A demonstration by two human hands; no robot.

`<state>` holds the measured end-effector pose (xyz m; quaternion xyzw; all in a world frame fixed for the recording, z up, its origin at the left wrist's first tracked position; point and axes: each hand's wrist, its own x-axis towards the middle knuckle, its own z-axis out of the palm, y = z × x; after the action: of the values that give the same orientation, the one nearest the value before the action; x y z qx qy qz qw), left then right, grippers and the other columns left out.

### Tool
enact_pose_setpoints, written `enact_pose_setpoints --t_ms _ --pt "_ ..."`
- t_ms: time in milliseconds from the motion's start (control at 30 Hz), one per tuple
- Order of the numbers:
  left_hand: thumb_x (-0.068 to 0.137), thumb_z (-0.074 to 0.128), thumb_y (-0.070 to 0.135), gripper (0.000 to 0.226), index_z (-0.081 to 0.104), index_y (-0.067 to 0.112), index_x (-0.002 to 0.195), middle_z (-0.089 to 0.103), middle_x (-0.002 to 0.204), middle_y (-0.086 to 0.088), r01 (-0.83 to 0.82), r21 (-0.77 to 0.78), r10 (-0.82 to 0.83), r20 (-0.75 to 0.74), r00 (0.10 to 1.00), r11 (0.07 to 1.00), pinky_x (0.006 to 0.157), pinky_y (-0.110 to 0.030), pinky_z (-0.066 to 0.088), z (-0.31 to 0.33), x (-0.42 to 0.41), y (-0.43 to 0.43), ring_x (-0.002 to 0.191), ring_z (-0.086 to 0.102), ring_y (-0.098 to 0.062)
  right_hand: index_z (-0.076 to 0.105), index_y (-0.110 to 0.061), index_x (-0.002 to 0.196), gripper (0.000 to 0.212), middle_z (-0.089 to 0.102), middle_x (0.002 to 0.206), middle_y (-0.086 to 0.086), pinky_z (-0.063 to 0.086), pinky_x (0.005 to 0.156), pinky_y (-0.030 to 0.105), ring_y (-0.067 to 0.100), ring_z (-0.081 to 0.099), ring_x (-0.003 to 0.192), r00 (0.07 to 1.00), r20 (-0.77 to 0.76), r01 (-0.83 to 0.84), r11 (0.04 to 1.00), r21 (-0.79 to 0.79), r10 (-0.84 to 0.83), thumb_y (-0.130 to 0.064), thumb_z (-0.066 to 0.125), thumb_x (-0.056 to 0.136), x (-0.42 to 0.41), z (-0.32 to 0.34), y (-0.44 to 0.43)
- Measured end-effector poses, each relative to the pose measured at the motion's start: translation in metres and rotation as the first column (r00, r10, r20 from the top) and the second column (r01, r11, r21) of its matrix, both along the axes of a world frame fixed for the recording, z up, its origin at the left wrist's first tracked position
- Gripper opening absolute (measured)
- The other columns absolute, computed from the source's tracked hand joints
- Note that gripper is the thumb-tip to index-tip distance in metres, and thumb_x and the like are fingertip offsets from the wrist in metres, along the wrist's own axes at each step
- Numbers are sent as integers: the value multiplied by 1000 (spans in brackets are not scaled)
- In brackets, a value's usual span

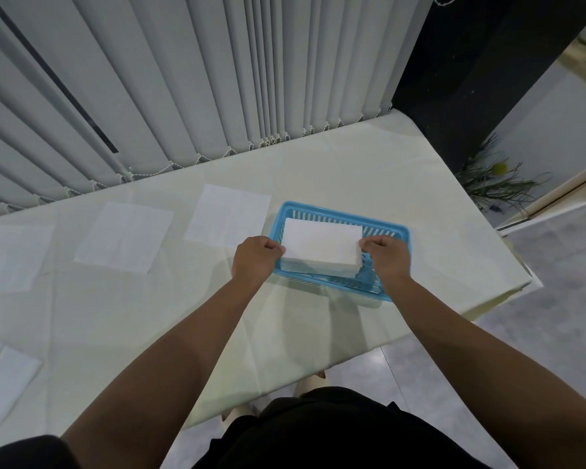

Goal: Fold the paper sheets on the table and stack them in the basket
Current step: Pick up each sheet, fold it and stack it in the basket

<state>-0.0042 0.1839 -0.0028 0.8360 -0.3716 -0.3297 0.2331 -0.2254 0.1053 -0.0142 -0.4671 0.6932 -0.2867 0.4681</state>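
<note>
A cream cloth covers the worktop (pixel 335 170), with grey vertical blinds (pixel 183 79) at the far side and a grey tiled floor (pixel 555 299) on the right. The left hand (pixel 254 258) and right hand (pixel 386 257), fingers curled, pinch the ends of a folded paper stack (pixel 322 245) in the blue basket (pixel 339 214). Unfolded sheets (pixel 229 216) lie to the left.

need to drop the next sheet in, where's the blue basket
Head view: the blue basket sits right of centre on the table, beside an unfolded paper sheet.
</note>
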Motion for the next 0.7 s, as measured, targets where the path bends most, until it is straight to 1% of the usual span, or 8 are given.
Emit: enact_pose_setpoints --t_ms 200,367,400,467,533,567,633,700 --pt "89 59 33 20 75 21 92 73 95 3 25 -1 -25 38 999 1000 76 -32 52 2 -3 2 86 65 -17 75 -13 85 10 67 80 -4 40 59 15 2 55 66 1000 -15 4 1000 -3 -4 -14 65 84 -1 -1 -1" --pt "93 47 38 34 72 17 83 71 84 -3 60 26 -63 144 988 998 64 -29 48 6 -8 4 78 65 -23 74 -13 94 14 69 89 -2 40 62 12 10 58 78 1000 -6 1 1000 -19 -1 -16 62 87 0 -2 2" --pt "93 45 37 37 71 14 81 70 82 -4 62 33 -66 159 985 998 63 -29 46 7 -9 4 77 65 -25 74 -13 99 18 70 96 -1 40 65 13 10 58 83 1000 -21 -1 1000 -22 1 -18 60 88 0 -2 3" --pt "93 42 33 38 69 11 79 68 79 -6 51 45 -58 166 984 998 61 -29 45 7 -9 4 76 64 -26 68 -14 116 28 67 115 -1 42 83 17 12 59 100 999 -41 4 1000 -19 -4 -20 56 91 0 -2 6" --pt "91 40 29 36 68 11 79 67 78 -6 36 59 -45 152 987 998 59 -28 44 5 -7 4 72 62 -26 60 -14 129 37 60 131 1 39 100 25 18 55 119 997 -74 -27 999 -27 25 -21 51 94 2 -3 12" --pt "91 40 28 35 68 11 79 66 77 -5 38 65 -47 147 988 997 57 -27 42 5 -7 5 70 60 -24 56 -14 134 40 58 134 3 36 104 28 21 53 124 992 -110 -61 998 -28 58 -21 49 96 4 -5 16" --pt "92 39 29 36 70 13 84 66 81 -4 63 65 -72 143 987 996 56 -26 42 3 -6 8 70 58 -22 49 -16 140 44 61 128 8 38 105 32 26 56 120 980 -165 -120 993 -22 114 -21 45 97 8 -9 25" --pt "93 39 26 36 73 18 101 70 97 -3 102 43 -107 130 986 994 65 -29 48 2 -7 11 81 62 -22 50 -15 138 42 66 111 13 48 94 38 30 63 99 965 -205 -179 983 -51 165 -18 42 96 10 -14 33"
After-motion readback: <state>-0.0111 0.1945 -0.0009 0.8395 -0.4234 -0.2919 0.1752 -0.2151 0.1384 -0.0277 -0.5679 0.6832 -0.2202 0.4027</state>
